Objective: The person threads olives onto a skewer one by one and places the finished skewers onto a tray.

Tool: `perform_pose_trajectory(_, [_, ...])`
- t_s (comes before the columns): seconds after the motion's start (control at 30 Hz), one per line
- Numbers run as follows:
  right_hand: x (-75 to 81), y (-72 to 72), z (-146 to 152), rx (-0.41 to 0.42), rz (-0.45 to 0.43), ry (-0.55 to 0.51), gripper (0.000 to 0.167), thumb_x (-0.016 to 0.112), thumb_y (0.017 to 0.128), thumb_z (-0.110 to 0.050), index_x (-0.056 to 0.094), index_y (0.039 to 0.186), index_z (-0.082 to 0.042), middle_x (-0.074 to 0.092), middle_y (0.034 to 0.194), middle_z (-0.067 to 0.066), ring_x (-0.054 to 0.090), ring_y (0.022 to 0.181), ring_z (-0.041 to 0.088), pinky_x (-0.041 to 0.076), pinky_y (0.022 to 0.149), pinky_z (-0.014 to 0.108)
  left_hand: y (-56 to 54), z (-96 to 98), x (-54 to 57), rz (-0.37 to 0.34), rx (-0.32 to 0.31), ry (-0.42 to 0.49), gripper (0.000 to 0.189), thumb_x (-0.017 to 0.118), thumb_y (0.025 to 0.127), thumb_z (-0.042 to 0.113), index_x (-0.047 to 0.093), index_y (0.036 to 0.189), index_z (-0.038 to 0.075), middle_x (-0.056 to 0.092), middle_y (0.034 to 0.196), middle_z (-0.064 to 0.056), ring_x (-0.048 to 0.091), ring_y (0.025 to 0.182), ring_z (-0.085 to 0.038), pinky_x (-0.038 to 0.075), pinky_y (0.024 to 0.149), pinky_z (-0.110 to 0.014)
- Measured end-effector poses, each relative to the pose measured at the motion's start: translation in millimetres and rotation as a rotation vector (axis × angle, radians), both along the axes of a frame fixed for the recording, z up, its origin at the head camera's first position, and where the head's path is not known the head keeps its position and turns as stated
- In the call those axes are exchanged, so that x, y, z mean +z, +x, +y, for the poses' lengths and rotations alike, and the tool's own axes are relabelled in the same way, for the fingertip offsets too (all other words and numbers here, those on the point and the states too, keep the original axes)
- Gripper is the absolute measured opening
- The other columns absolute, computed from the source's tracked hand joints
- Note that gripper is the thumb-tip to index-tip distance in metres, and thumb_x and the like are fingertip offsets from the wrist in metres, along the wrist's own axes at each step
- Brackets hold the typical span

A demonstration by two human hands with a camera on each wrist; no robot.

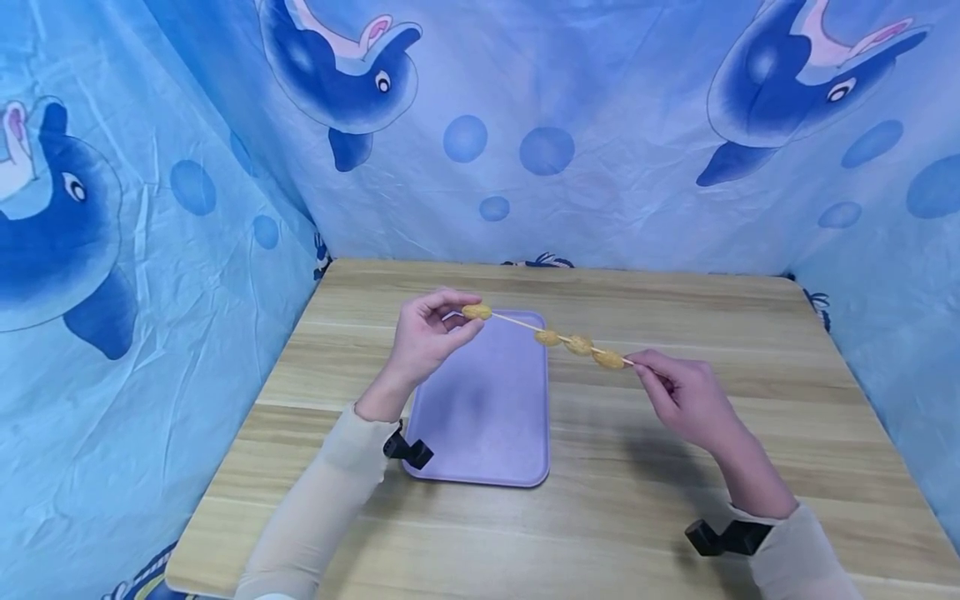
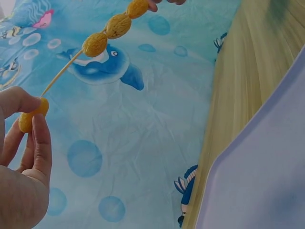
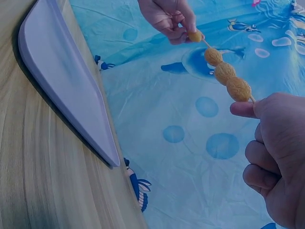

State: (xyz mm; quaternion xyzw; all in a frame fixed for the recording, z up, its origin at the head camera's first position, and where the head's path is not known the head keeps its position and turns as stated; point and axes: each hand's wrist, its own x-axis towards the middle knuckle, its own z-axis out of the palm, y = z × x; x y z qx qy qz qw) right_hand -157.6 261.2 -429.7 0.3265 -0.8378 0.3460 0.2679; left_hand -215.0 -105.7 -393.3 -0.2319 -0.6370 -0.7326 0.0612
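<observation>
My right hand (image 1: 686, 400) pinches the lower end of a thin wooden skewer (image 1: 516, 321) between thumb and forefinger. Three wrinkled, golden-yellow oval balls (image 1: 578, 344) are threaded on it, bunched close to that hand. Beyond them a bare stretch of stick runs up-left to my left hand (image 1: 433, 337). Its thumb and fingers pinch a single similar ball (image 2: 34, 116) at the skewer's tip. The tip meets this ball; whether it has pierced it I cannot tell. Both hands hold the skewer and balls in the air, the left one above the tray's far part.
A shallow lavender tray (image 1: 480, 408) lies on the wood-grain table (image 1: 675, 517) below my left hand. Blue cloth (image 1: 495, 83) printed with dolphins and bubbles hangs behind the table and along its sides. A black wrist camera (image 1: 408, 450) sits on my left cuff.
</observation>
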Motion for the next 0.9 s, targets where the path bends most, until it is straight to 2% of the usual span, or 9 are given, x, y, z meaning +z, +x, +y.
perform_pose_trajectory(0.13, [0.7, 1.0, -1.2, 0.003, 0.005, -0.003, 0.031, 0.069, 0.087, 0.017, 0.078, 0.108, -0.005, 0.046, 0.061, -0.012, 0.027, 0.054, -0.01, 0.028, 0.042, 0.01, -0.4, -1.4, -0.7, -0.035, 0.014, -0.009, 0.033, 0.071, 0.084, -0.023, 0.067, 0.116, -0.02, 0.077, 0.108, 0.004, 0.074, 0.095, -0.008, 0.064, 0.081, -0.018])
perform_pose_trajectory(0.23, [0.1, 1.5, -1.5, -0.003, -0.003, 0.0, 0.032, 0.07, 0.086, 0.017, 0.078, 0.108, -0.005, 0.046, 0.061, -0.012, 0.027, 0.053, -0.009, 0.028, 0.042, 0.01, -0.4, -1.5, -0.4, -0.069, 0.035, -0.004, 0.033, 0.072, 0.083, -0.022, 0.068, 0.116, -0.018, 0.076, 0.107, 0.002, 0.074, 0.095, -0.009, 0.065, 0.08, -0.018])
perform_pose_trajectory(0.3, [-0.5, 1.7, -1.7, -0.008, -0.002, 0.001, 0.032, 0.07, 0.086, 0.017, 0.078, 0.108, -0.005, 0.046, 0.061, -0.012, 0.027, 0.054, -0.01, 0.028, 0.042, 0.01, -0.4, -1.4, -0.3, -0.086, 0.048, -0.003, 0.036, 0.073, 0.083, -0.023, 0.062, 0.117, -0.025, 0.076, 0.105, 0.002, 0.074, 0.094, -0.008, 0.065, 0.08, -0.018])
perform_pose_trajectory(0.5, [-0.5, 1.3, -3.6, -0.01, 0.002, 0.003, 0.033, 0.07, 0.086, 0.017, 0.079, 0.109, -0.005, 0.044, 0.061, -0.014, 0.027, 0.052, -0.009, 0.026, 0.042, 0.01, -0.2, -2.3, -0.6, -0.115, 0.079, -0.009, 0.033, 0.075, 0.082, -0.022, 0.064, 0.113, -0.023, 0.078, 0.102, 0.001, 0.074, 0.091, -0.009, 0.066, 0.079, -0.02])
perform_pose_trajectory(0.73, [2.6, -0.3, -4.3, -0.008, -0.022, 0.024, 0.03, 0.069, 0.089, 0.015, 0.079, 0.109, -0.005, 0.046, 0.061, -0.012, 0.026, 0.053, -0.009, 0.028, 0.042, 0.011, -2.0, -2.7, 0.3, -0.121, 0.069, -0.041, 0.035, 0.076, 0.083, -0.02, 0.065, 0.116, -0.023, 0.076, 0.098, 0.006, 0.074, 0.091, -0.009, 0.066, 0.08, -0.02])
perform_pose_trajectory(0.9, [4.3, -0.4, -3.6, -0.018, -0.044, 0.042, 0.029, 0.069, 0.09, 0.015, 0.078, 0.109, -0.004, 0.045, 0.062, -0.013, 0.027, 0.053, -0.009, 0.028, 0.042, 0.011, -2.2, -3.5, -0.9, -0.139, 0.06, -0.023, 0.038, 0.076, 0.084, -0.02, 0.063, 0.119, -0.025, 0.078, 0.096, 0.007, 0.074, 0.09, -0.008, 0.067, 0.083, -0.022])
